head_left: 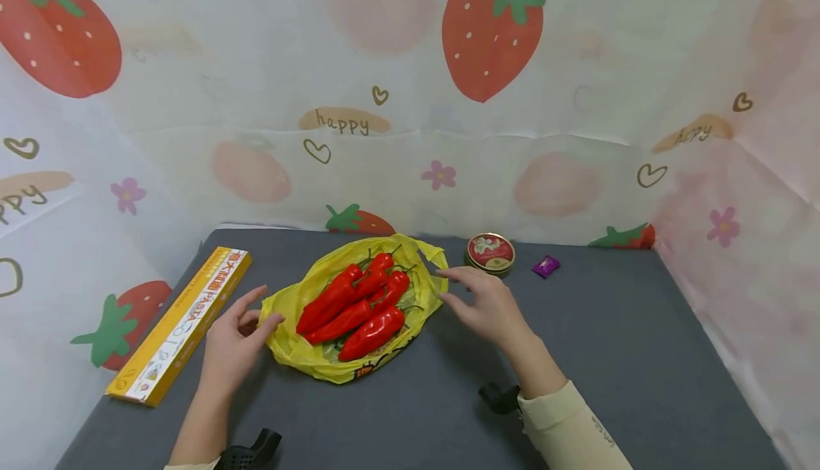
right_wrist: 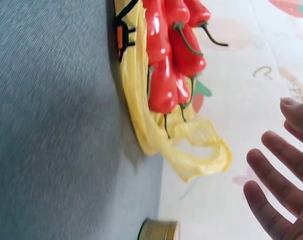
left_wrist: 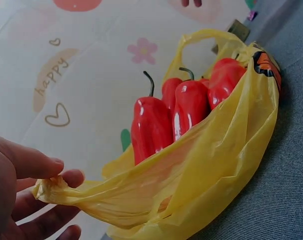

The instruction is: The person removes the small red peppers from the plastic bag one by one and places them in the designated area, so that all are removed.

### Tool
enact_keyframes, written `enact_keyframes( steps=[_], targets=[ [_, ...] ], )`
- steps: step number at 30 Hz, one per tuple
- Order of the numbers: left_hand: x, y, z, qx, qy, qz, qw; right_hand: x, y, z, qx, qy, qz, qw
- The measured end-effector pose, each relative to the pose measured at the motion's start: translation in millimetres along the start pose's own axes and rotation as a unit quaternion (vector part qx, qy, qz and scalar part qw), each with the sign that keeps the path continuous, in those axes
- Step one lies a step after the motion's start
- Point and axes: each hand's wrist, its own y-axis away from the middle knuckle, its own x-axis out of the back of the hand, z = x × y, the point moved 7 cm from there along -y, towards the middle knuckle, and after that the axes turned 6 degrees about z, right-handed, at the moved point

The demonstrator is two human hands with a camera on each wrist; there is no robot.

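Sitting near the far edge of the gray tabletop [head_left: 640, 363], left of its middle, is a crinkled yellow plastic bag [head_left: 287, 345], its rim spread. The widest room for moving runs from the bag to the right edge and the near right corner, while on the left one long cardboard pasta box [head_left: 182, 327] lies along the edge, leaving a narrower gap. Six glossy red peppers [head_left: 371, 335], tapered and with thin curved stems, lie heaped in the bag. The left hand [head_left: 233, 338] is between box and bag, thumb and fingers parted loosely about the bag's bunched end; whether they press on it cannot be told. The right hand [head_left: 487, 310], fingers spread and holding nothing, hovers beside the bag's looped handle. Toward the far edge are one round, red-topped metal tin [head_left: 490, 253] and one shiny purple wrapped sweet [head_left: 547, 266].
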Motion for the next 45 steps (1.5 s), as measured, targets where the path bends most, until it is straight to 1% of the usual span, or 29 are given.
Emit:
enact_keyframes(
  steps=[3,7,9,12,16,23,26,33,36,39,43,45],
  targets=[
    [0.6,0.3,1.8,-0.004,-0.001,0.004,1.0000,-8,-4.9,-4,0.005,-0.014,-0.003,0.9999],
    [2.1,1.6,3.2,-0.009,-0.016,0.004,0.9998,-21,-11.7,-12,0.018,-0.031,-0.009,0.9993],
    [4.0,2.2,2.7,-0.007,-0.024,0.004,0.9997,-29,-15.0,-17,0.024,-0.046,-0.016,0.9985],
    [6.8,2.8,0.4,0.004,-0.027,0.003,0.9996,-41,-20.0,-25,0.033,-0.070,-0.028,0.9966],
    [7.6,3.4,-1.7,0.014,-0.019,-0.001,0.9997,-55,-26.1,-32,0.031,-0.082,-0.046,0.9951],
    [7.2,6.4,-0.6,0.007,-0.024,-0.003,0.9997,-73,-37.2,-44,0.020,-0.114,-0.075,0.9905],
    [7.2,7.0,-0.9,0.009,-0.022,-0.004,0.9997,-80,-41.3,-47,0.018,-0.121,-0.082,0.9891],
    [4.6,6.1,1.4,0.003,-0.003,-0.003,1.0000,-99,-54.2,-53,0.006,-0.101,-0.103,0.9895],
    [3.3,6.3,0.4,0.004,0.001,0.001,1.0000,-108,-61.2,-57,0.010,-0.089,-0.117,0.9890],
    [3.4,6.6,-0.1,0.005,0.004,0.005,1.0000,-113,-67.3,-61,0.017,-0.068,-0.118,0.9905],
    [4.5,5.7,1.8,0.008,0.007,0.004,0.9999,-119,-73.5,-61,0.023,-0.042,-0.116,0.9921],
    [4.8,5.4,2.8,0.009,0.009,0.002,0.9999,-125,-74.8,-60,0.022,-0.031,-0.134,0.9902]
  ],
)
